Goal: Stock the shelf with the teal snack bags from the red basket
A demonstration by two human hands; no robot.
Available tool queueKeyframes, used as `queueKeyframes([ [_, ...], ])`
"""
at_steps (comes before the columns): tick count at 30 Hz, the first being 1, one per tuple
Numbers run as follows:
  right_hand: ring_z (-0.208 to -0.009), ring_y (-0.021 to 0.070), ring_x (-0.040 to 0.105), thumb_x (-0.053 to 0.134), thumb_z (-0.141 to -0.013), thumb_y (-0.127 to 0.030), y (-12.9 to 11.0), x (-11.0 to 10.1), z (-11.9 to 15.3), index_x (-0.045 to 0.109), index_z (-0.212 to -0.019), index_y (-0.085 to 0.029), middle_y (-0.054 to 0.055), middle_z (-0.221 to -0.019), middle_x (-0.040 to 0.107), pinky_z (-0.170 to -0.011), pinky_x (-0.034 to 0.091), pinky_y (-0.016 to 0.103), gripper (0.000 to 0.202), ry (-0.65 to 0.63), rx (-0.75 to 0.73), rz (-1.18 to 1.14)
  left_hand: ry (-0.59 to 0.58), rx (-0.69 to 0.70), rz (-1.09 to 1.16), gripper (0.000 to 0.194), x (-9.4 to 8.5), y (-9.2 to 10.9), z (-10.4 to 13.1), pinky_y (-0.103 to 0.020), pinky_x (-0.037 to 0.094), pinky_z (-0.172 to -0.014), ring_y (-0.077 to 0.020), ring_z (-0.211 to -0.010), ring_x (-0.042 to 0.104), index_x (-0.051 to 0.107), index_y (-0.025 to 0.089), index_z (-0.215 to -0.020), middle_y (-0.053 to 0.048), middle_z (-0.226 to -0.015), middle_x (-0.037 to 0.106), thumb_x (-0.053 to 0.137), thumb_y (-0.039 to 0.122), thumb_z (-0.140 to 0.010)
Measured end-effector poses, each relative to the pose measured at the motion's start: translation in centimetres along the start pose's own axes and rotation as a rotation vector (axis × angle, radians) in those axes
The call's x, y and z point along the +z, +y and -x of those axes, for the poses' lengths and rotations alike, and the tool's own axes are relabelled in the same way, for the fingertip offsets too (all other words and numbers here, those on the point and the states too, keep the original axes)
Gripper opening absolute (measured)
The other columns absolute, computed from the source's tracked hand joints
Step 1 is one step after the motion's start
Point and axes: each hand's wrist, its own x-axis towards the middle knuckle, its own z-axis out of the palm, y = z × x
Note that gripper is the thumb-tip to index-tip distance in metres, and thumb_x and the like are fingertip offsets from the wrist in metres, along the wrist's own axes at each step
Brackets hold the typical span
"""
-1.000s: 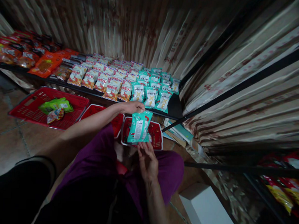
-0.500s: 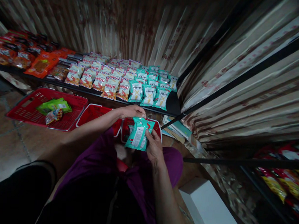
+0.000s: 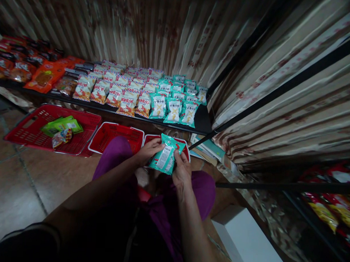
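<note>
A teal snack bag (image 3: 165, 155) is held up over the right-hand red basket (image 3: 187, 150), its printed back label facing me. My left hand (image 3: 150, 149) grips the bag's left edge, fingers closed on it. On the right edge, my right hand (image 3: 181, 167) holds the bag with the thumb on its front. Behind, matching teal bags (image 3: 174, 110) stand in rows at the right end of a black shelf (image 3: 203, 120). White and orange bags (image 3: 128, 102) stand beside them on the left. The bag and my hands hide much of the right-hand basket.
A red basket (image 3: 24, 129) at the left holds green packets (image 3: 65, 124) and a small colourful packet (image 3: 62, 137). Another red basket (image 3: 105, 135) is in the middle. Black metal bars cross the right side, above a white box (image 3: 251, 242).
My left hand has moved from the bag's top edge down to its left edge. The bag is slightly further right and tilted.
</note>
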Motion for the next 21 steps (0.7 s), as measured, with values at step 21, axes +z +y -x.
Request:
queueKeyframes([
  [21, -0.079, 0.0148, 0.068, 0.085, -0.051, -0.033, 0.0, -0.4, 1.3, 0.063, -0.107, -0.024, -0.001, -0.087, 0.073, -0.075, 0.055, 0.028, 0.060, -0.048, 0.130, 0.141, 0.329, 0.079, 0.030, 0.040, 0.2, 0.0, -1.8, -0.023, 0.047, -0.059, -0.0130, -0.062, 0.061, 0.064, 0.014, -0.084, -0.002, -0.074, 0.069, 0.078, 0.042, -0.060],
])
